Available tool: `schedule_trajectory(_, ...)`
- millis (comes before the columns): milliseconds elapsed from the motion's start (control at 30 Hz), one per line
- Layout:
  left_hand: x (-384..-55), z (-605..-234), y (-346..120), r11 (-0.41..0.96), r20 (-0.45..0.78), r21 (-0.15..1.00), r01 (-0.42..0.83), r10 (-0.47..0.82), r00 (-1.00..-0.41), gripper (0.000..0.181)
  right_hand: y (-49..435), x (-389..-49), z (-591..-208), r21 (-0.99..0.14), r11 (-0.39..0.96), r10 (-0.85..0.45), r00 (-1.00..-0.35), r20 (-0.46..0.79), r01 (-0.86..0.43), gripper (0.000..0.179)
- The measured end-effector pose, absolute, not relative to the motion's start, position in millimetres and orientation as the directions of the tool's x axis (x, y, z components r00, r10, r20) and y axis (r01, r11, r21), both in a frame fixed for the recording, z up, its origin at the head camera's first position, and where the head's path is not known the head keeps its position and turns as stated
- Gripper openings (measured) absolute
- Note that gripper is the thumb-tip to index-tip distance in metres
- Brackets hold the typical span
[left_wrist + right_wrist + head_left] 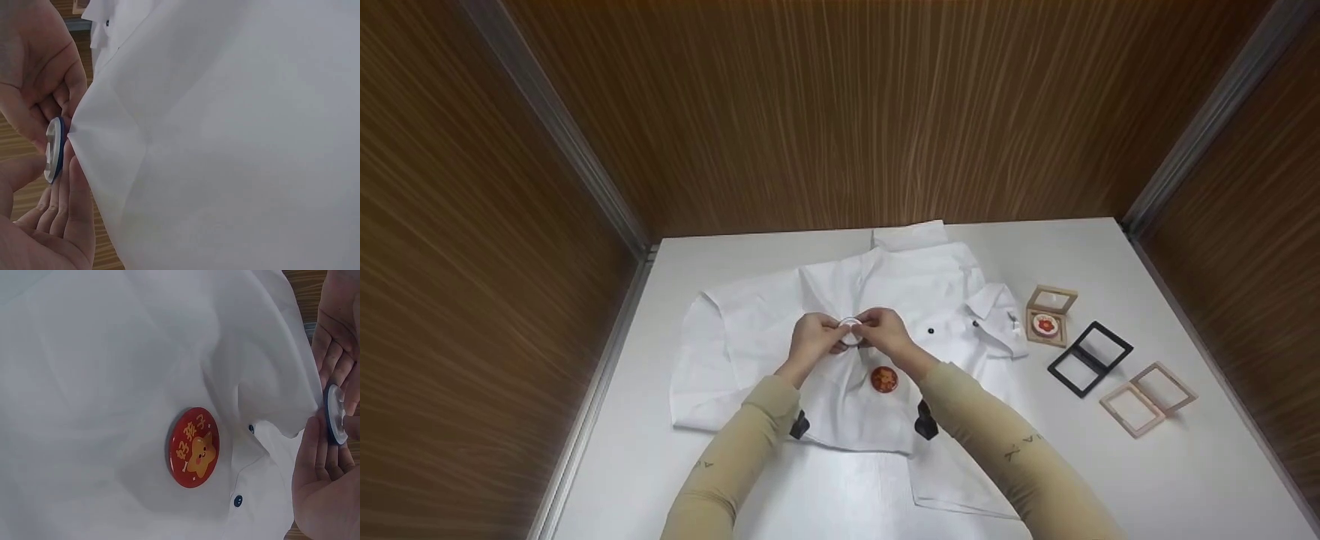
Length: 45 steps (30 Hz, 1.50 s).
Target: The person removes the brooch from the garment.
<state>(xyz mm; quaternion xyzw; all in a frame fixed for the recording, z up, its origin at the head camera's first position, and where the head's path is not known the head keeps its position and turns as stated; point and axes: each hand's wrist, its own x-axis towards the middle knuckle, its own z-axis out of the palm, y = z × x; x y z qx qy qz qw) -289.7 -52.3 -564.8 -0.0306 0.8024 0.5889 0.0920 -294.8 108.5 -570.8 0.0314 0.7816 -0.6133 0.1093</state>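
Two tan sleeves [727, 457] reach in from the desk's [607, 480] near edge over a white shirt [915, 277] spread across its middle. The left hand [814, 336] and right hand [889, 331] pinch a round badge [336, 410], pale back toward the thumbs, where the cloth peaks. It should be light, stiff and slick, best held by its rim; the shirt, soft and floppy. The right wrist view reveals a smiling star on the red badge [884, 379] lying nearer the front edge; the left wrist view omits that badge. The head view adds three open cases [1090, 358] toward the right edge.
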Motion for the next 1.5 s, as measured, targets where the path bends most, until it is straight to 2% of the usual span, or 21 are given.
schedule_trajectory(433, -288.8, -567.8, -49.1, 0.295, -0.181, 0.943, -0.157, 0.058, -0.982, 0.016, 113.1, -289.9, -568.5, -0.962, 0.236, -0.109, -0.980, -0.168, 0.139, 0.010)
schedule_trajectory(1167, -287.7, -571.7, -49.7, 0.408, -0.152, 0.907, -0.102, 0.092, -0.984, 0.014, 107.8, -289.2, -572.7, -0.927, 0.341, -0.071, -0.980, -0.188, 0.153, 0.013)
schedule_trajectory(1500, -287.2, -572.1, -49.5, 0.393, -0.171, 0.911, -0.120, 0.098, -0.980, 0.012, 107.2, -286.7, -573.3, -0.928, 0.344, -0.052, -0.984, -0.172, 0.144, 0.014)
